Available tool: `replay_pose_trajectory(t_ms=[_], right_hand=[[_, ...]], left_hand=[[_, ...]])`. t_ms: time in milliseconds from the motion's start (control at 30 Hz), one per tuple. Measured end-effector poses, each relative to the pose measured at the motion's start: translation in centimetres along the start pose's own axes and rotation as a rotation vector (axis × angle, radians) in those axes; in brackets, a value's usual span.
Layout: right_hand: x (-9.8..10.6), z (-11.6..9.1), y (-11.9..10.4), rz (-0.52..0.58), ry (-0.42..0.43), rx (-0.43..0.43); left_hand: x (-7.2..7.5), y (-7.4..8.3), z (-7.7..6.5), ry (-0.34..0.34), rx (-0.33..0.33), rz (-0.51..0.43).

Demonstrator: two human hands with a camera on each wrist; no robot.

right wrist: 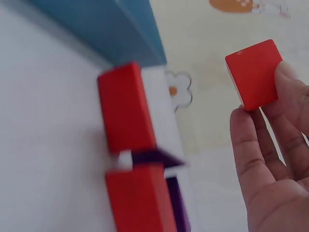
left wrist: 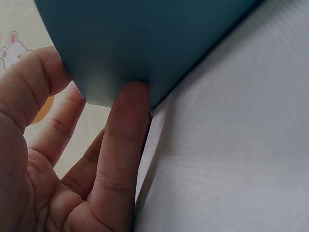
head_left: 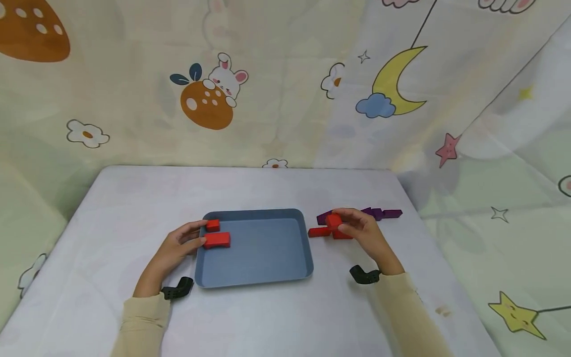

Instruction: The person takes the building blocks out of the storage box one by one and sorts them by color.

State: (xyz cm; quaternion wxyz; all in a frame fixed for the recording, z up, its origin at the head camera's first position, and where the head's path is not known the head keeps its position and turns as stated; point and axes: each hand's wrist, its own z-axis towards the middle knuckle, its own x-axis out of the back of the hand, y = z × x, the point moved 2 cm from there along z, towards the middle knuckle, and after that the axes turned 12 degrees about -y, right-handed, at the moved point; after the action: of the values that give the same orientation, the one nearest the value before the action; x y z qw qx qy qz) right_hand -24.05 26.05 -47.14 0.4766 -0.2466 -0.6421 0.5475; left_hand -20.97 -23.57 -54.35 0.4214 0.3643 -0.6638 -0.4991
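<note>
Standing near; clock centred on the tray, twelve toward the wall cloth. Ten-thirty: brown shape with pale spots (head_left: 34, 30) printed on the pale wall cloth (head_left: 285, 134), which looks slightly rumpled. Nine: left hand (head_left: 175, 248), fingers part bent about the rim of the blue-grey tray (head_left: 258, 282), one fingertip against its outer wall. Black wrist device (head_left: 178, 288), beige sleeve. Inside the tray, a small red block (head_left: 213, 225) at ten and a notched red block (head_left: 217, 240) at nine. Eleven, on the wall: printed rabbit with an orange fruit (head_left: 206, 106). White cloth-covered table (head_left: 267, 188), rounded back corners, soft creases. Three: red blocks (head_left: 319, 232) lying just outside the tray; above them a red block (head_left: 333, 219) pinched between thumb and fingertips of the right hand (head_left: 367, 235), gap only its width. Between two and three, behind: purple blocks (head_left: 374, 213). Toward one-thirty, printed yellow moon (head_left: 397, 84) with blue cloud. Four: brownish marks (head_left: 443, 311) on the tabletop; beyond, a printed yellow star (head_left: 515, 315).
</note>
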Motion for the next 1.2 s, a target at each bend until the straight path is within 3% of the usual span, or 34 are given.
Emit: replay_pose_trajectory(t_ms=[500, 867, 1000, 1200], right_hand=[[5.9, -4.0, 5.3, -0.078, 0.139, -0.097], [6.6, -4.0, 7.0, -0.169, 0.129, -0.284], [6.5, -4.1, 6.6, -0.154, 0.170, -0.250], [6.0, -4.0, 4.3, -0.098, 0.270, -0.104]], left_hand=[[0.0, -0.1, -0.1, 0.004, 0.010, 0.008], [0.0, 0.1, -0.1, 0.000, 0.005, 0.012], [0.0, 0.2, -0.2, 0.003, 0.004, 0.004], [0.1, 0.1, -0.2, 0.005, -0.003, 0.028]])
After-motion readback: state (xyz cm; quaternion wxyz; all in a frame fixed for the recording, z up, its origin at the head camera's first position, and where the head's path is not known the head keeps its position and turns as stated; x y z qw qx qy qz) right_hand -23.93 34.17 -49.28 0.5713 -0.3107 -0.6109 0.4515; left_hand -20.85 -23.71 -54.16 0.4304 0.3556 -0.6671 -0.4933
